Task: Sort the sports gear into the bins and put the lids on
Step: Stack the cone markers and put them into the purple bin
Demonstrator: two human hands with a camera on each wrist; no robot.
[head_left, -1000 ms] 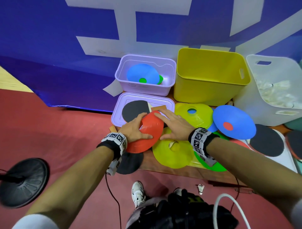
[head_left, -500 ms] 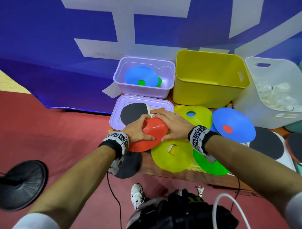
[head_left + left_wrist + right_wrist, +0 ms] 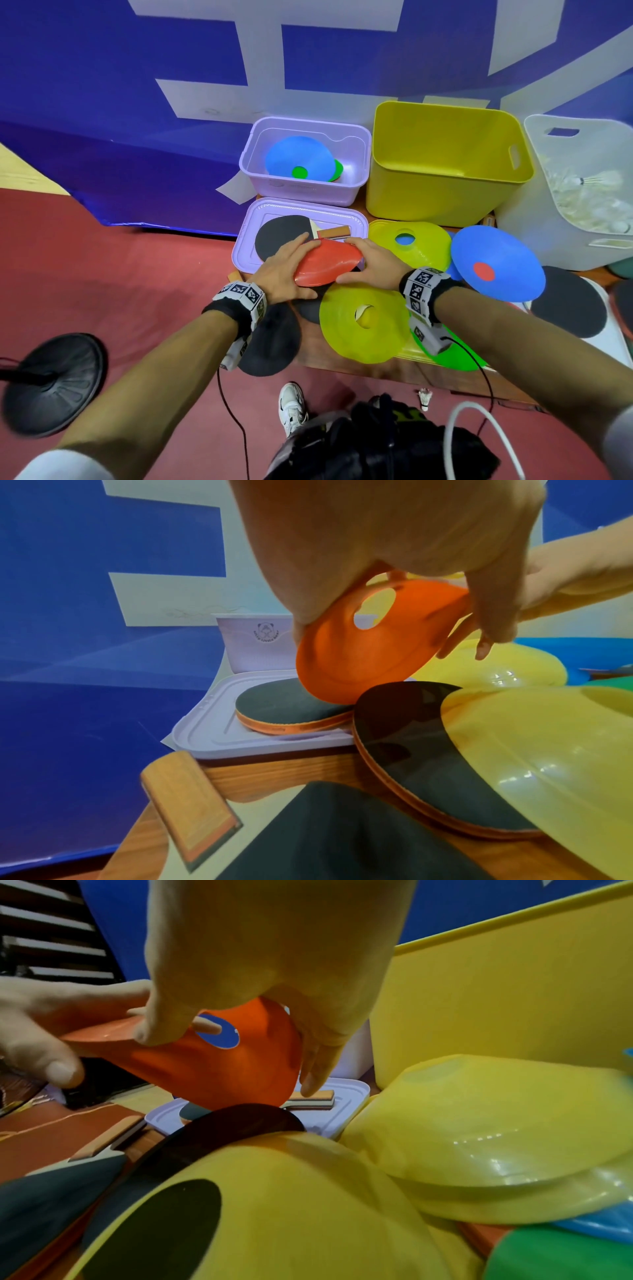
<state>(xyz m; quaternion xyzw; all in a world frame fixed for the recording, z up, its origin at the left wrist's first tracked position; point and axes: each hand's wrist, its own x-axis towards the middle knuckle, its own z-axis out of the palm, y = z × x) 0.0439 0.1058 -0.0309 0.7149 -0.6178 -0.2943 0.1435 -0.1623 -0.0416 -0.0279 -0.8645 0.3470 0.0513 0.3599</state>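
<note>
Both hands hold an orange-red disc cone [image 3: 327,265] between them, tilted and lifted just above the table. My left hand [image 3: 286,270] grips its left rim; in the left wrist view the cone [image 3: 369,647] hangs under the fingers. My right hand [image 3: 371,262] grips its right rim, curled over the cone [image 3: 219,1064]. Behind it the purple bin [image 3: 358,154] holds a blue cone [image 3: 299,159] over a green one. The purple lid [image 3: 246,240] lies in front of that bin with a black paddle [image 3: 279,234] on it. The yellow bin [image 3: 445,195] stands empty to the right.
Yellow cones [image 3: 363,322], a blue cone [image 3: 496,263] and a green cone [image 3: 455,356] lie on the wooden table. More black paddles [image 3: 567,305] rest at the right. A white bin [image 3: 537,233] holds shuttlecocks. One shuttlecock [image 3: 424,399] and a black stand base [image 3: 53,380] are on the red floor.
Both hands have lifted the orange-red cone off the pile and carried it slightly away from me, toward the purple lid. The cone is now tilted.
</note>
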